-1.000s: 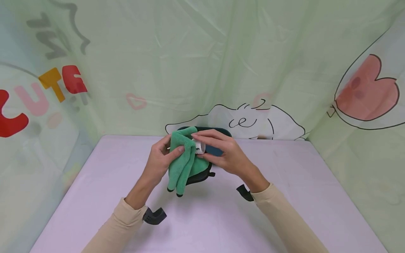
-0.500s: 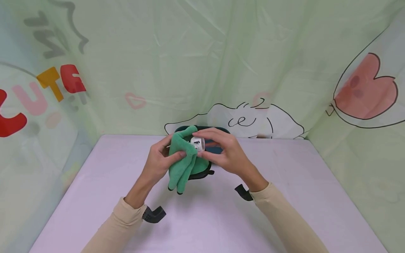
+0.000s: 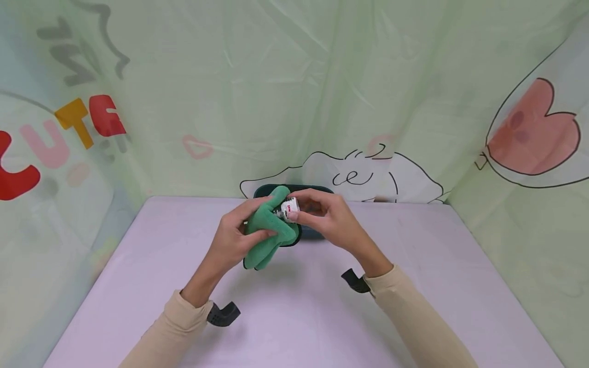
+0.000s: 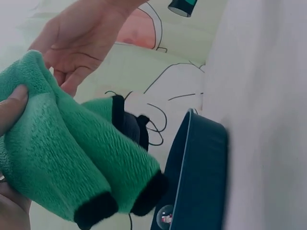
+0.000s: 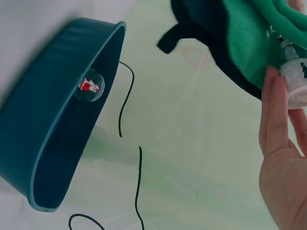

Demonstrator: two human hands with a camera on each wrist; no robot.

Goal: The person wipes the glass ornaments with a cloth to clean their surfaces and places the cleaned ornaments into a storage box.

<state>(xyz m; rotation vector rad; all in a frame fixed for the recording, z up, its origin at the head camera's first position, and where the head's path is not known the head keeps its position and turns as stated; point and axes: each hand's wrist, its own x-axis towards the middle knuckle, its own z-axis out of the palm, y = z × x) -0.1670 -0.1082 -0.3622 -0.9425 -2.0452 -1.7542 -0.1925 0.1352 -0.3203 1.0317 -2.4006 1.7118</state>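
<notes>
A green plush cloth [image 3: 264,227] with black edging hangs folded in my left hand [image 3: 235,231], thumb pressed on its near side. My right hand [image 3: 335,219] pinches the white base of a small snow globe [image 3: 290,208] between thumb and fingers. Red and black markings show on that base, and a small figure rises from it in the right wrist view. Folds of the cloth wrap the globe's upper end and partly hide it. Both hands are raised in front of a dark teal bin [image 3: 313,234].
The teal bin stands at the table's [image 3: 294,317] back edge, against a pale green curtain [image 3: 276,102] with printed drawings. Inside it lies a clear ball [image 5: 89,87] with a red and white figure. Black mounts [image 3: 224,314] stick out from both wrists.
The snow globe has turned in my right fingers, bringing red markings on its base into view. My left hand has shifted the cloth, and its hanging ends are higher.
</notes>
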